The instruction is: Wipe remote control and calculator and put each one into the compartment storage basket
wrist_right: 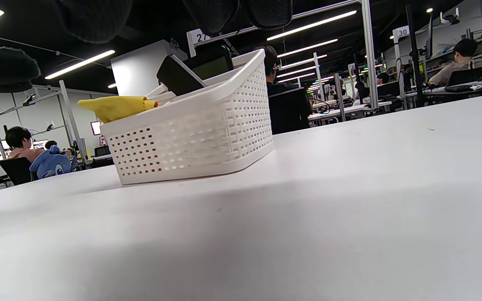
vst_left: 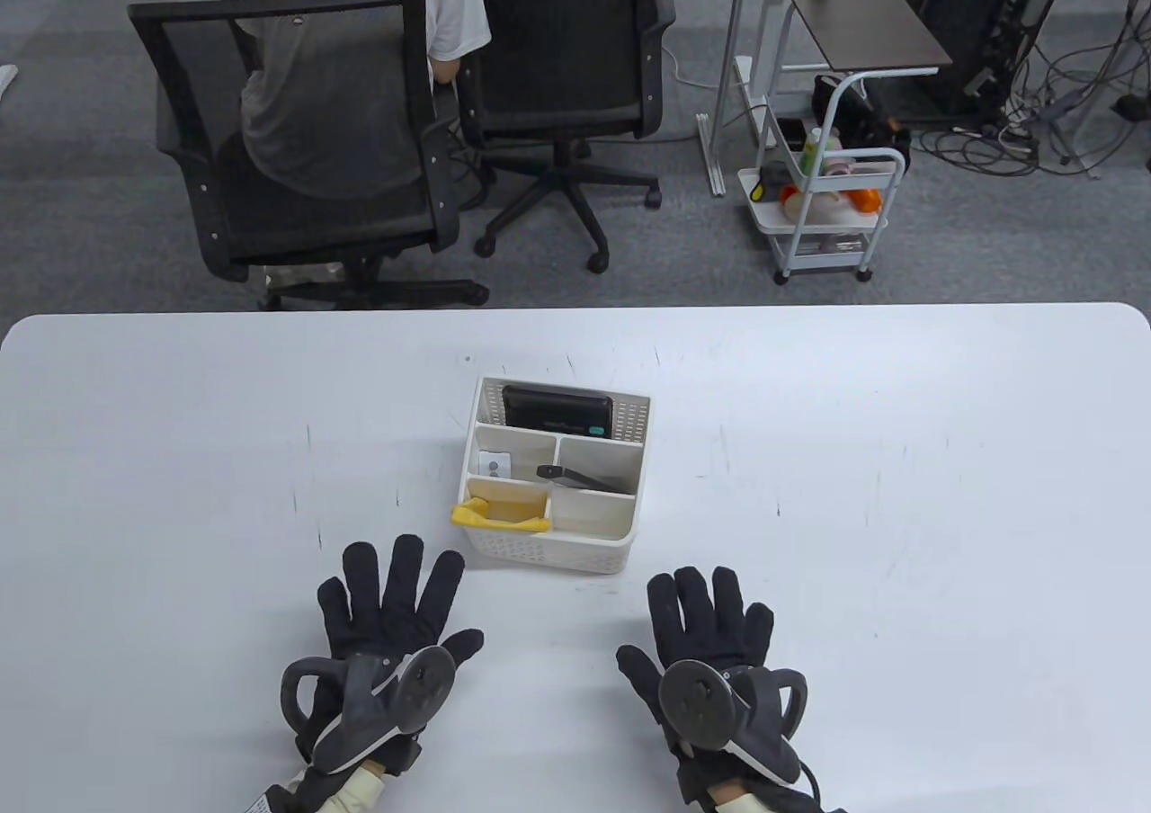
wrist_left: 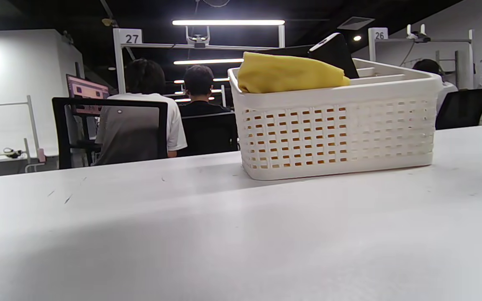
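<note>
A white compartment basket (vst_left: 539,550) stands mid-table. A black calculator (vst_left: 557,414) stands upright in its long back compartment. The dark remote control (vst_left: 583,477) leans in the middle right compartment. A yellow cloth (vst_left: 495,513) fills the front left compartment and hangs over the rim. My left hand (vst_left: 388,611) lies flat on the table, fingers spread, just left of the basket's front. My right hand (vst_left: 710,620) lies flat to the basket's front right. Neither hand holds anything. In the left wrist view the basket (wrist_left: 337,129) shows the cloth (wrist_left: 287,73) on top.
A small grey-and-white item (vst_left: 494,465) sits in the middle left compartment. Beyond the table's far edge stand office chairs (vst_left: 297,129), one with a seated person, and a white cart (vst_left: 823,210). In the right wrist view the basket (wrist_right: 195,133) is ahead left.
</note>
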Motion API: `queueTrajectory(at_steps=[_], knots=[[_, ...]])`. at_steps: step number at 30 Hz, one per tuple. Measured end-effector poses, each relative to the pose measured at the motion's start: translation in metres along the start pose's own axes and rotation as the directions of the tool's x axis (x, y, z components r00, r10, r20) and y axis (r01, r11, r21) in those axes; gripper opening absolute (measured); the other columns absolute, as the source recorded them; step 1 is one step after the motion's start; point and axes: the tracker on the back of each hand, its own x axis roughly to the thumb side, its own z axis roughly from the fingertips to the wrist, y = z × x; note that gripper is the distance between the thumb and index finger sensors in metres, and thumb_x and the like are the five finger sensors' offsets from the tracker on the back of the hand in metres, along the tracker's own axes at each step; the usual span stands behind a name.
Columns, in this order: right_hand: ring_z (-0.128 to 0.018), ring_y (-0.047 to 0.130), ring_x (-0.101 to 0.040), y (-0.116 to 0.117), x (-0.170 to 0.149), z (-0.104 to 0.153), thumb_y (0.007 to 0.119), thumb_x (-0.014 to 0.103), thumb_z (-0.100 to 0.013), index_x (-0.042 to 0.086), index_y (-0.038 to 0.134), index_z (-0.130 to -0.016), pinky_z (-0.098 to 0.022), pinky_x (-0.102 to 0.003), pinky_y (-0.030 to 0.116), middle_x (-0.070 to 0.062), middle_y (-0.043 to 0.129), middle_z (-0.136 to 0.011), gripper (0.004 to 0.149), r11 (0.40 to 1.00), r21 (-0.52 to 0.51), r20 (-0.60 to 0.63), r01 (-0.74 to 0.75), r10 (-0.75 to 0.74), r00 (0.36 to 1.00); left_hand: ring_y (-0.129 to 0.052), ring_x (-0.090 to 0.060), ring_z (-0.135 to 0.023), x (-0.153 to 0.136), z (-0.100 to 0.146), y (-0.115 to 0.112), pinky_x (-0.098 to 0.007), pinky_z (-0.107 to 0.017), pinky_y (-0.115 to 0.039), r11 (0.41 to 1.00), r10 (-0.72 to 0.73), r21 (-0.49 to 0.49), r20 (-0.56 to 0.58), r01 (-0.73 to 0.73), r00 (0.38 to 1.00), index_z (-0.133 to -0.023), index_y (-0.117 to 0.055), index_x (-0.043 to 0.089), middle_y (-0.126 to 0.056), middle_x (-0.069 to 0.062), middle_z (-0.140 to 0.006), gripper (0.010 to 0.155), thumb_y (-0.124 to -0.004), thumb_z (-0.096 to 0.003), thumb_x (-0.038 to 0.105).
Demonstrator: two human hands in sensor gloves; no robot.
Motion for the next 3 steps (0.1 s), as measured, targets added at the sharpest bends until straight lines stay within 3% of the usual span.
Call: queueTrajectory(at_steps=[3], knots=[[-0.103, 0.023, -0.058, 0.0015, 0.0003, 0.0, 0.066, 0.051, -0.056, 0.006, 0.046, -0.115, -0.06, -0.08, 0.025, -0.029, 0.039, -0.117, 0.077, 1.0, 0.011, -0.001, -0.001, 0.001, 1.0, -0.026, -0.056, -0.11, 0.0039, 0.0006, -0.0026, -0.074, -0.072, -0.041, 1.0, -0.016, -0.008, 0.019, 0.016, 1.0, -0.113, -0.024, 0.039, -0.028, -0.008, -0.125, 0.073, -0.053, -0.0513, 0.066]])
